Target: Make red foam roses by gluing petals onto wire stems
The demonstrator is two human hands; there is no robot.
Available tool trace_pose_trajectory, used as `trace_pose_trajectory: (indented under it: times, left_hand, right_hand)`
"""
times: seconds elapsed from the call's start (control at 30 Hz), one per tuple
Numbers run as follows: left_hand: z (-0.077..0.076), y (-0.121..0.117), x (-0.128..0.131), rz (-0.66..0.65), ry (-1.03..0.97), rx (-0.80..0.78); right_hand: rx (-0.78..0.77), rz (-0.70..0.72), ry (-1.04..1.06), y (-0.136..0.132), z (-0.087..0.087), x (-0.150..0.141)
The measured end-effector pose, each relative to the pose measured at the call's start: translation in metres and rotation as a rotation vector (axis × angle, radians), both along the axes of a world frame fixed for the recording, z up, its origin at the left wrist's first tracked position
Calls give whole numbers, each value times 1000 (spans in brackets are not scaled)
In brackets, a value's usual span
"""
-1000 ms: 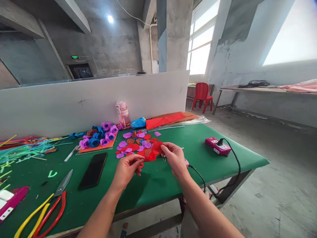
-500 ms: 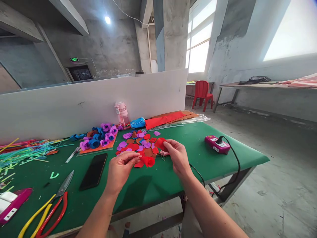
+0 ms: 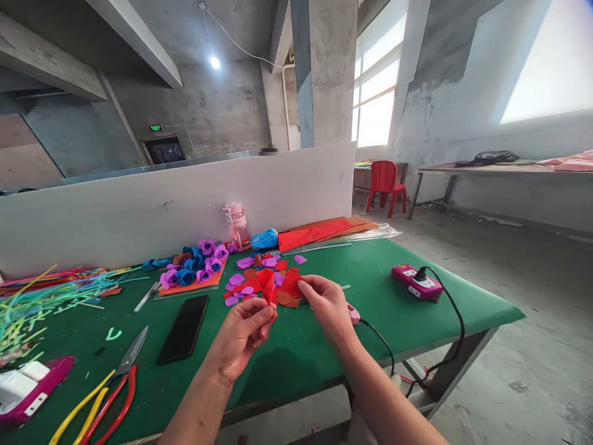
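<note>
Open stretch of green surface (image 3: 365, 262) between loose cut pieces (image 3: 238, 279) and right-hand power strip (image 3: 419, 285). Phone (image 3: 184, 329), scissors (image 3: 133, 353) obstruct left; white panel (image 3: 185, 222) closes off far side; black cord (image 3: 458, 315) crosses edge.

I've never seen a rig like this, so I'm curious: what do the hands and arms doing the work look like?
The left hand and right hand are human and bare: no gloves, rings or watch visible. The left forearm and right forearm show no sleeves. Nail details are too small to tell.
</note>
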State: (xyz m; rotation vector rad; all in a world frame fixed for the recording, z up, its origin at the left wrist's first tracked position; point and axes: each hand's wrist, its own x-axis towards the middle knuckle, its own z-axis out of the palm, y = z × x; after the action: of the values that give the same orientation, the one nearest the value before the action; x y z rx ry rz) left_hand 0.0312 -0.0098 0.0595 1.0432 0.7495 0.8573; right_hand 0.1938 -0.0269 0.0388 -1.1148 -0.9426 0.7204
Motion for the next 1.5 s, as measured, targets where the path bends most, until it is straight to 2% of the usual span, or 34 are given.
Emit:
trace_pose_trajectory:
  times: [0.17,0.43,0.57,0.77,0.9,1.1,1.3,1.5]
  left_hand:
    - [-5,8,-1,20,-70,-54]
    - [-5,9,2,124,42,54]
    - [-5,8,4,125,56,56]
    - [-7,6,8,38,25,-24]
    - [-7,5,10,35,37,-38]
    - [-13,7,11,81,146,54]
    - [-19,8,11,68,189,121]
    - [-19,8,13,83,178,150]
  right_hand:
    - [-13,-7,-24,-4,4,-5]
    - [22,30,32,-3,3,-9]
    - [37,22,15,-3,4,-9]
    - [29,27,34,-6,7,-6]
    - [56,38,25,-8,8,-6]
    - [55,62,-13,-8,7,-4]
    - [14,144,132,-9,10,-4]
    - [14,185,189,-10,11,-5]
